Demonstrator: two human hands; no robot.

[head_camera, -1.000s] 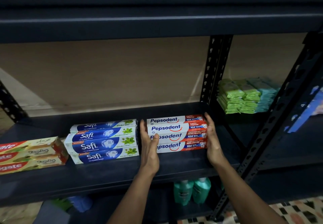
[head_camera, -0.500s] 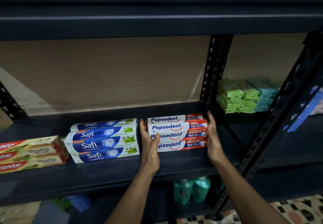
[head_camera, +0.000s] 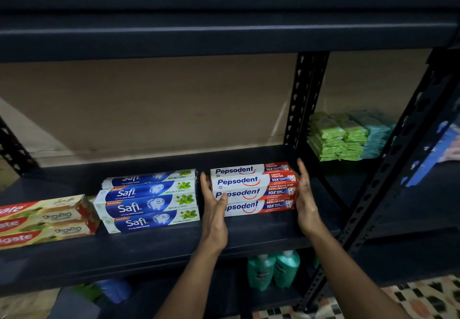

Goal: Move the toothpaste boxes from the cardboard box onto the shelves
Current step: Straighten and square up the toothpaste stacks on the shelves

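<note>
Pepsodent boxes (head_camera: 254,189): stacked on shelf (head_camera: 149,249), frame centre.
Left hand (head_camera: 214,209): flat against stack's left end.
Right hand (head_camera: 305,194): flat against right end, stack squeezed between both.

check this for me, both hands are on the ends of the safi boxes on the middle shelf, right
Not quite. In the head view the left hand and right hand press the ends of the Pepsodent boxes on the middle shelf; the Safi boxes sit untouched beside them.

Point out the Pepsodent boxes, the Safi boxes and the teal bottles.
Pepsodent boxes (head_camera: 251,181): head view, front face of second box.
Safi boxes (head_camera: 149,206): head view, front of third box.
Teal bottles (head_camera: 273,271): head view, bottle bodies.
</note>
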